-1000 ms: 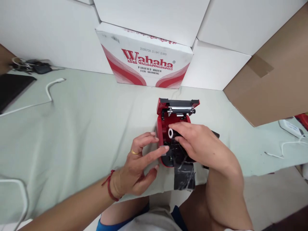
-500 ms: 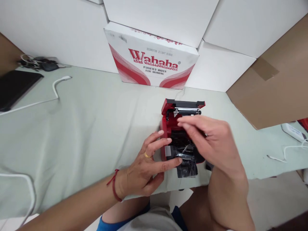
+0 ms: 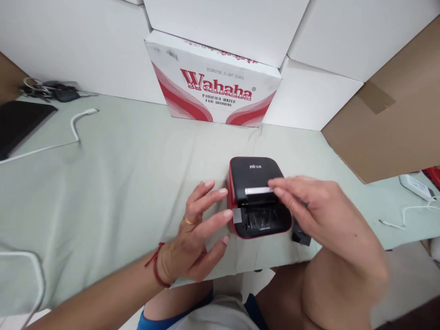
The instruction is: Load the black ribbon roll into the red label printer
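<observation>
A small black-and-red label printer (image 3: 259, 172) sits on the cloth-covered table in front of me, its black lid lowered over the rear part. A pale strip (image 3: 257, 190) runs along the lid's front edge. Shiny dark film (image 3: 264, 216) shows in the recess in front of it, and a small grey square (image 3: 237, 215) is at the left corner. My right hand (image 3: 316, 208) has thumb and fingers pinched together at the right end of the lid's front edge. My left hand (image 3: 202, 229) is open, fingers spread, beside the printer's left side. Whether the lid is latched cannot be seen.
A small black block (image 3: 301, 237) lies right of the printer. Behind stands a white-and-red carton (image 3: 220, 87) against white boxes, with a brown box (image 3: 385, 101) to the right. Keys (image 3: 51, 90), a dark flat object (image 3: 24, 126) and a white cable (image 3: 74, 126) lie left.
The printer's lid has swung down from upright. The dark film flap no longer hangs over the front edge. My left hand has drawn back slightly left; my right hand has followed the lid.
</observation>
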Demonstrator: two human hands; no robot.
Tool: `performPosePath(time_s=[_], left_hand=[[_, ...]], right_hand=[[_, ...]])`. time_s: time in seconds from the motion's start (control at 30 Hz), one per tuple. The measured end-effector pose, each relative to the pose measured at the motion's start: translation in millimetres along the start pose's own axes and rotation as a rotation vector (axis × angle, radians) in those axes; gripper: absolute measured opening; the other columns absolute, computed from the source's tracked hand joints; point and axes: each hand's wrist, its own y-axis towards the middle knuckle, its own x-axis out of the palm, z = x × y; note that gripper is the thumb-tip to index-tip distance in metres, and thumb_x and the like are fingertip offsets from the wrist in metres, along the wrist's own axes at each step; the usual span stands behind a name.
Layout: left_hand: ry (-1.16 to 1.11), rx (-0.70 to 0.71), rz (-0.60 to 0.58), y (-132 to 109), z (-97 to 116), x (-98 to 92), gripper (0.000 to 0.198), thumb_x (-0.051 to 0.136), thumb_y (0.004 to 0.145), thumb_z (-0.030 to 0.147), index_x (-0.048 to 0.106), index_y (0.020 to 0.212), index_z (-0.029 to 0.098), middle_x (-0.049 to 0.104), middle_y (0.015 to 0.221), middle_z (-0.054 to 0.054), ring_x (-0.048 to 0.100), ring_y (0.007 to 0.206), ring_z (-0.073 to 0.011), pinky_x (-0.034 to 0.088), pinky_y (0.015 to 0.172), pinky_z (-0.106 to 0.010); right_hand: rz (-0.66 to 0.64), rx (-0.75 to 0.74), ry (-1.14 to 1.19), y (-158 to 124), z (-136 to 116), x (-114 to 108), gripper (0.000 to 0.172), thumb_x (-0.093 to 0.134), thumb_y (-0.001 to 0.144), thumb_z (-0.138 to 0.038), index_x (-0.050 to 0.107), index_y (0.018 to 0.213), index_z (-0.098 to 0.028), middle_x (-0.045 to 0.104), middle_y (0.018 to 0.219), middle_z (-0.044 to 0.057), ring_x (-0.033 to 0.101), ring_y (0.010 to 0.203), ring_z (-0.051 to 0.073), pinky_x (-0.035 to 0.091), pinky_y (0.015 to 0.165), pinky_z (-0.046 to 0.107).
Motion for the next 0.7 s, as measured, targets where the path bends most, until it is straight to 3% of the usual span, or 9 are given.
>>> performPosePath(time_s=[0.1, 0.2, 0.37, 0.5, 0.57, 0.7], left_hand=[[0.005, -0.019, -0.07, 1.7, -3.5, -1.5, 0.089, 0.055, 0.088, 0.002, 0.028, 0.168, 0.029, 0.056, 0.163, -0.008, 0.041, 0.161, -0.0259, 0.018, 0.137, -0.061], [0.005, -0.062, -0.146, 0.7, -6.4, 0.8, 0.085, 0.048, 0.093, 0.001, 0.022, 0.17, 0.027, 0.072, 0.145, -0.007, 0.056, 0.15, -0.022, 0.019, 0.136, -0.059], [-0.012, -0.118, -0.122, -0.8, -8.6, 6.8, 0.081, 0.044, 0.096, 0.0, 0.022, 0.17, 0.024, 0.077, 0.135, -0.009, 0.064, 0.14, -0.0204, 0.032, 0.133, -0.057], [-0.028, -0.041, -0.098, -0.7, -10.5, 9.4, 0.07, 0.047, 0.095, 0.001, 0.038, 0.161, 0.023, 0.074, 0.138, -0.012, 0.059, 0.145, -0.0232, 0.04, 0.129, -0.058], [-0.012, -0.008, -0.094, -0.8, -11.0, 8.6, 0.059, 0.048, 0.095, 0.001, 0.052, 0.149, 0.023, 0.072, 0.139, -0.013, 0.057, 0.147, -0.0248, 0.045, 0.126, -0.057], [0.052, -0.006, -0.104, 0.1, -11.0, 2.9, 0.045, 0.048, 0.095, 0.0, 0.064, 0.131, 0.022, 0.071, 0.136, -0.013, 0.058, 0.145, -0.0262, 0.05, 0.123, -0.055]], right_hand=[[-0.18, 0.038, -0.089, -7.5, -7.2, -3.8, 0.034, 0.047, 0.106, -0.016, 0.08, 0.111, -0.025, 0.084, 0.11, 0.003, 0.08, 0.089, 0.021, 0.064, 0.08, 0.036], [-0.23, 0.051, -0.177, -6.8, -13.6, 0.3, 0.036, 0.046, 0.101, -0.011, 0.08, 0.107, -0.024, 0.085, 0.107, 0.005, 0.08, 0.083, 0.024, 0.063, 0.075, 0.038], [-0.237, 0.038, -0.232, -7.3, -16.6, 6.9, 0.039, 0.048, 0.097, -0.007, 0.079, 0.113, -0.024, 0.085, 0.108, 0.008, 0.081, 0.088, 0.027, 0.062, 0.07, 0.037], [-0.172, 0.044, -0.15, -10.4, -8.8, 6.6, 0.037, 0.048, 0.103, -0.013, 0.08, 0.118, -0.024, 0.085, 0.113, 0.007, 0.082, 0.093, 0.026, 0.066, 0.079, 0.039], [-0.172, 0.019, -0.074, -13.4, -4.5, 4.0, 0.039, 0.046, 0.105, -0.013, 0.078, 0.125, -0.023, 0.083, 0.122, 0.007, 0.081, 0.105, 0.025, 0.066, 0.09, 0.041], [-0.296, -0.147, 0.055, -24.2, -1.6, -7.1, 0.047, 0.045, 0.101, -0.005, 0.078, 0.128, -0.023, 0.076, 0.14, 0.006, 0.072, 0.13, 0.021, 0.059, 0.112, 0.04]])
